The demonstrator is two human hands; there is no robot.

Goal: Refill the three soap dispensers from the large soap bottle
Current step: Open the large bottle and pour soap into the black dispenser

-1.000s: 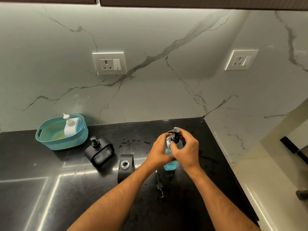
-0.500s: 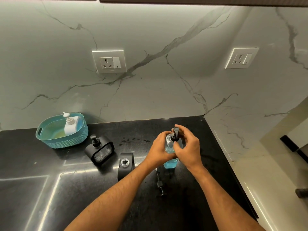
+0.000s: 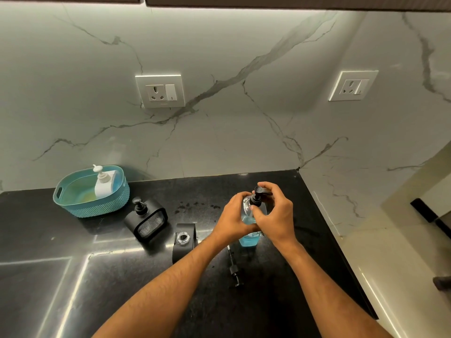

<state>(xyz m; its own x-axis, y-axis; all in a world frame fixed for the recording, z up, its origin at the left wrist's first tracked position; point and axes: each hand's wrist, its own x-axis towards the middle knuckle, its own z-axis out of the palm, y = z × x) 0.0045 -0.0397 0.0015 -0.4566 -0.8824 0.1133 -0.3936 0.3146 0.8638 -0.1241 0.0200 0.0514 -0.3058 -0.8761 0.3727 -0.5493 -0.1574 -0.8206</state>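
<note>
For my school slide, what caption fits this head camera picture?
Left hand holds a blue soap bottle while the right hand grips its black pump.

Both bare forearms reach forward from the lower edge of the view and converge toward the middle, the left one coming in from lower left, the right one from lower right. The left hand (image 3: 231,215) is curled, its fingers wrapped in a grip with the back of the hand facing up and the thumb toward the right hand. The right hand (image 3: 275,217) sits just beside it, touching it at the fingers, its fingers bent and arched upward in a pinching grip, wrist slightly raised, knuckles toward the wall.
</note>
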